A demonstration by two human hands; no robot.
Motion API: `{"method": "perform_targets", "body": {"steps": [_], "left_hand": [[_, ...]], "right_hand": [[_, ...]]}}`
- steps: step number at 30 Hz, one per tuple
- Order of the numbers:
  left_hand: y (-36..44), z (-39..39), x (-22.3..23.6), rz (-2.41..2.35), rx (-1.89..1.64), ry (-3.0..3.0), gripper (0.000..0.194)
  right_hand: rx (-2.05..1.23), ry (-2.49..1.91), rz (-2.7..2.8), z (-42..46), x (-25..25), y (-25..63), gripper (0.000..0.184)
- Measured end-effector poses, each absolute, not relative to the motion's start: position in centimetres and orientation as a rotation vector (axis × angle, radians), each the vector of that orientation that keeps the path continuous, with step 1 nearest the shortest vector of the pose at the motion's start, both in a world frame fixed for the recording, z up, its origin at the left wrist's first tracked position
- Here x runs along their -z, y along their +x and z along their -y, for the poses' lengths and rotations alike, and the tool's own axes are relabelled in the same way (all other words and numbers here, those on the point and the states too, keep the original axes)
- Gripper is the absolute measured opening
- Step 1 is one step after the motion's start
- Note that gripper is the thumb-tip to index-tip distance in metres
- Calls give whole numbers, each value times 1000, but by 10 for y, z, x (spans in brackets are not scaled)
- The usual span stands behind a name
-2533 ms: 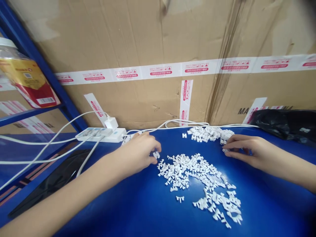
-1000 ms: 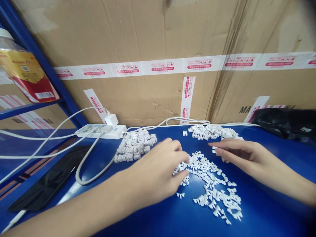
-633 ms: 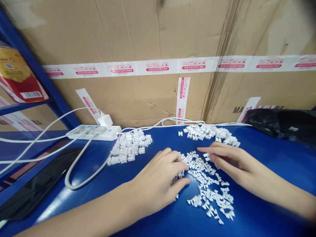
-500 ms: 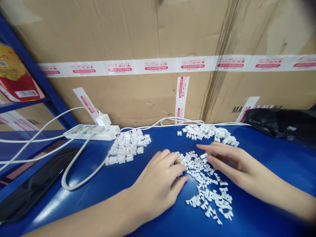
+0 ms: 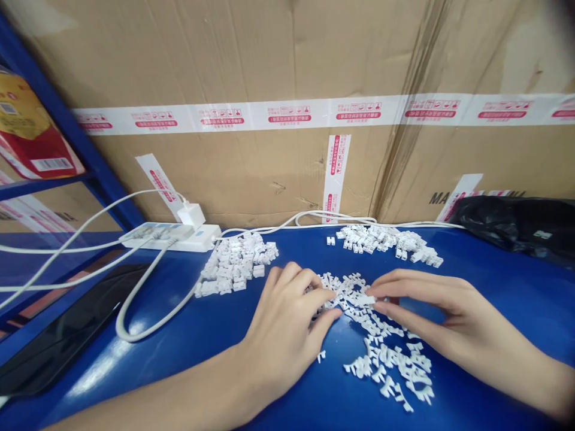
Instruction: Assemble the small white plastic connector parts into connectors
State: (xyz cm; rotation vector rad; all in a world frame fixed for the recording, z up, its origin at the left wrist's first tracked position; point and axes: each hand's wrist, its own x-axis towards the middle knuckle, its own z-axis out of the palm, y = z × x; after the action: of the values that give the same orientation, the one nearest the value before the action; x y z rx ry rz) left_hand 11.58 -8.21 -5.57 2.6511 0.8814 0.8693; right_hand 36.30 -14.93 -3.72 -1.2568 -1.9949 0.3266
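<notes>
Small white plastic parts lie in a loose heap [image 5: 381,359] on the blue tabletop [image 5: 489,263]. My left hand [image 5: 287,317] rests on the heap's left side, its curled fingers over the pieces, so I cannot tell whether it grips any. My right hand [image 5: 426,305] comes in from the right, with thumb and forefinger pinching one white piece [image 5: 366,299] at the heap's top. Two tidier groups of blocky white parts stand behind the hands: one [image 5: 233,266] at back left, the other [image 5: 381,239] at back right.
A white power strip [image 5: 171,237] with a plugged-in charger lies at the table's back left, its white cables trailing across the table and over the left edge. A flat black slab [image 5: 67,341] sits at left, a black plastic bag [image 5: 512,230] at back right, and taped cardboard boxes [image 5: 269,161] form the back.
My right hand has moved left and down over the heap and pinched a piece more tightly. My left hand has shifted slightly right on the heap. The view has turned slightly.
</notes>
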Motion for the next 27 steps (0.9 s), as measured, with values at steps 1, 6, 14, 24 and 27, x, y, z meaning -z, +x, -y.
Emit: {"method": "perform_targets", "body": {"steps": [1,6,14,24,27], "left_hand": [[116,82,56,-865,-872,2674,9],[115,81,56,-822,-909,2712,16],[113,85,57,-768,-909,2871,23],[115,81,55,-762,-820,2755,22],[114,81,53,-739,-864,2717,21]], "right_hand": [[-285,-1235,2025,151,37,362,11],[-146,-1208,2076,156,36,359,13],[-36,-1285,2073,149,38,363,8],[73,-1107,2292,156,37,366,20],[87,-1081,2315,155,36,367,21]]}}
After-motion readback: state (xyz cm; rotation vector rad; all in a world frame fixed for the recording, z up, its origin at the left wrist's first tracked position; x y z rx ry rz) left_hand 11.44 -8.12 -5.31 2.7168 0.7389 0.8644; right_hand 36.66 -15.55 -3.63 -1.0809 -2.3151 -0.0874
